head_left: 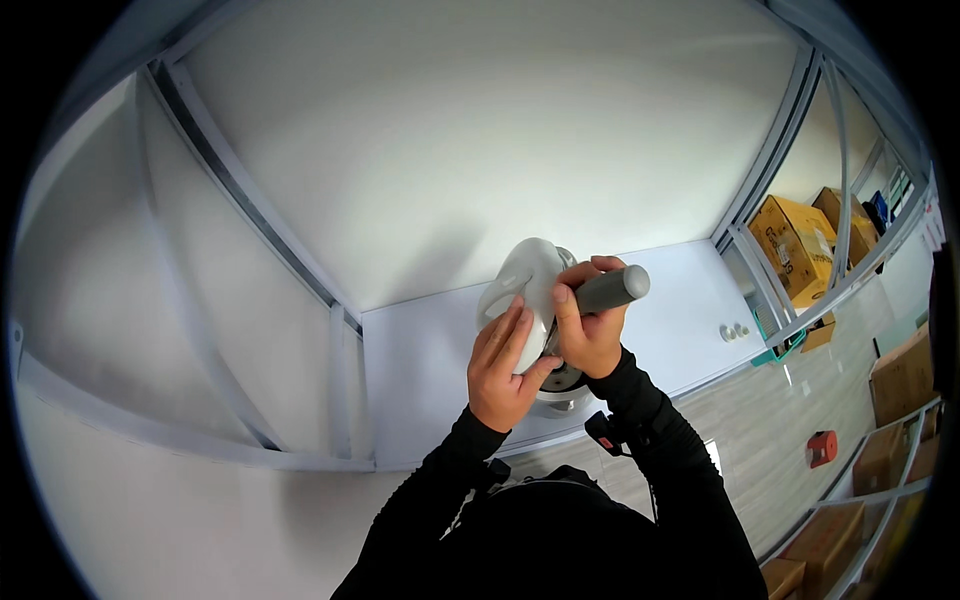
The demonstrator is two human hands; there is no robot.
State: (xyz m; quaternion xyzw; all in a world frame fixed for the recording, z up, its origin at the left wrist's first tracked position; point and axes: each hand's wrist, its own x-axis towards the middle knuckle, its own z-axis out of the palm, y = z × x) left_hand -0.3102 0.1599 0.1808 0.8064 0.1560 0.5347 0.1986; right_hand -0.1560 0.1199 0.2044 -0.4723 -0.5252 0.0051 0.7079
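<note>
1. A worker's right hand (597,340) closes around the lower end of a grey handle (615,290), just right of a white appliance (532,265).
2. The left hand (495,380) lies on the appliance's near left side, half open, fingers together, thumb spread; whether it grips or merely steadies cannot be told.
3. The appliance rests on a white table (665,300).
4. The work appears midway: both hands are in place, but fingers hide where handle meets appliance, so what is left cannot be read.
5. The count: one appliance, one handle, two hands; well right of the appliance, two or three small pale pieces (727,332) and, on the floor, one red object (822,448).
</note>
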